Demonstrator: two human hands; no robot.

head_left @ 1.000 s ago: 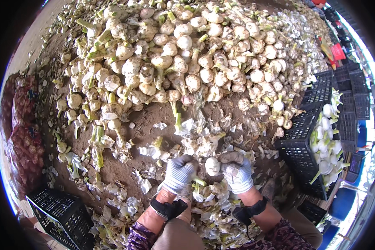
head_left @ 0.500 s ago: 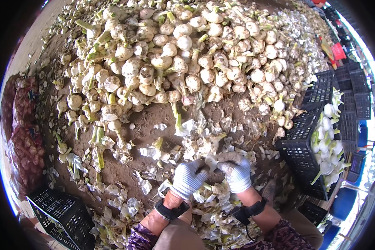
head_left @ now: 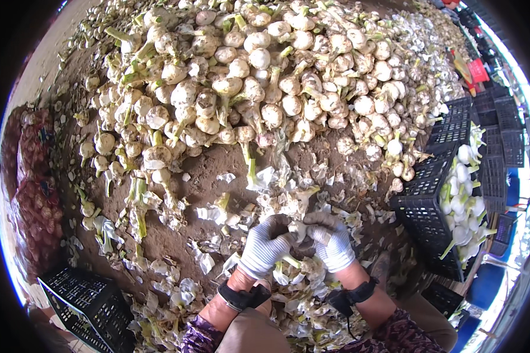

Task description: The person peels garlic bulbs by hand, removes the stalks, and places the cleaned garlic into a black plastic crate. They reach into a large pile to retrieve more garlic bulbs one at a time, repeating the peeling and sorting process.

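Close in front of me, both hands work on one small white garlic bulb (head_left: 298,230) with papery skin. My left hand (head_left: 260,250), in a white striped glove with darkened fingers, grips the bulb from the left, thumb and fingers curled around it. A pale green stalk (head_left: 291,260) shows just below the fingers, probably that bulb's. From the right, my right hand (head_left: 334,244) in a matching glove pinches the bulb's other side. Part of the bulb is hidden by the fingers. Loose garlic skins (head_left: 285,203) lie on the soil beyond my hands.
A large heap of unpeeled garlic bulbs (head_left: 235,88) spreads across the far side. At right, a black crate (head_left: 421,206) holds cleaned white bulbs with green stalks. Another black crate (head_left: 94,306) stands at lower left, near net sacks (head_left: 35,217) of bulbs. Skins litter the ground by my legs.
The fingers of my left hand have lifted and spread a little around the bulb. More of the bulb and a stalk below it now show. My right hand has shifted only slightly.
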